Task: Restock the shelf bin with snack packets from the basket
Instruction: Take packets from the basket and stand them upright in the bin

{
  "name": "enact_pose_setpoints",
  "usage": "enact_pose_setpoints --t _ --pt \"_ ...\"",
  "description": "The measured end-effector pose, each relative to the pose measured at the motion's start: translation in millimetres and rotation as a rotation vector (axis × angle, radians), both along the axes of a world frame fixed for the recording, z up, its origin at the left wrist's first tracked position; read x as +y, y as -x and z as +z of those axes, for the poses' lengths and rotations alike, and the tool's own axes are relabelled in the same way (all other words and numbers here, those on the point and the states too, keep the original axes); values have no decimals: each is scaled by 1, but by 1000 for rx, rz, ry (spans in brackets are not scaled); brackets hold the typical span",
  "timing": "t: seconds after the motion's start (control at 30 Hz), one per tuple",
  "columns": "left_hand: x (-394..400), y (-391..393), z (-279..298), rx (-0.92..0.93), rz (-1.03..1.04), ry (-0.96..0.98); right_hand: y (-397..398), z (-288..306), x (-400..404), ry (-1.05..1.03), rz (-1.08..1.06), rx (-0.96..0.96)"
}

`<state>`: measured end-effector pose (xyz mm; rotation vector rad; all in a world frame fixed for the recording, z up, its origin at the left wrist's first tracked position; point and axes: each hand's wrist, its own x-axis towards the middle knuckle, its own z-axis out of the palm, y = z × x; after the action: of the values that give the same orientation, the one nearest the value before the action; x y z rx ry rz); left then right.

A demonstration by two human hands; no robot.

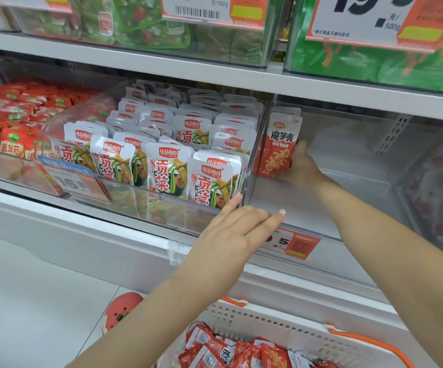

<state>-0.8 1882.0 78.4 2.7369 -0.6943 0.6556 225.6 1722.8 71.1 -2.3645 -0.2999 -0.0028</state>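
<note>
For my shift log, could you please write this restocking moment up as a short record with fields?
target bin: clear shelf bin, nearly bare inside
packets placed: red konjac snack packets, upright against the bin's left wall
right hand: right hand holds those packets in place
left hand: left hand flat on the bin's front edge, fingers straight
supply: white basket below, with more red packets
neighbour: bin of white packets, full

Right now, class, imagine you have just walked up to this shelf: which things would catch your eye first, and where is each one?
The right hand presses a small stack of red snack packets upright against the left wall of a nearly bare clear bin. Left of it, a neighbouring bin brims with white packets, the open left hand at its front corner. Below, a white basket holds more red packets.
</note>
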Motion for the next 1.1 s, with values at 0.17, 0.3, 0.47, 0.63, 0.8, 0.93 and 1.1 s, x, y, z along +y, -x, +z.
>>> enact_pose_setpoints --t 0.17,0.3,0.47,0.63,0.8,0.93,1.1 --pt "1 -2 -1 -12 -4 -20 -2 -2 8 -12 -63 -16" --pt "0 -2 -1 -24 -13 -19 0 0 5 -16 -55 27" --pt "-1 1 -1 -21 -26 -21 5 4 0 -28 -64 100" --pt "-1 7 -3 -89 -23 5 41 42 -3 34 -203 171" --pt "-24 37 -13 -222 -105 61 170 67 -39 -174 -75 -518" --pt "-49 58 -63 53 -120 13 276 -3 -68 -10 56 -668" --pt "-56 93 -155 652 52 -164 338 -146 -95 676 346 116"
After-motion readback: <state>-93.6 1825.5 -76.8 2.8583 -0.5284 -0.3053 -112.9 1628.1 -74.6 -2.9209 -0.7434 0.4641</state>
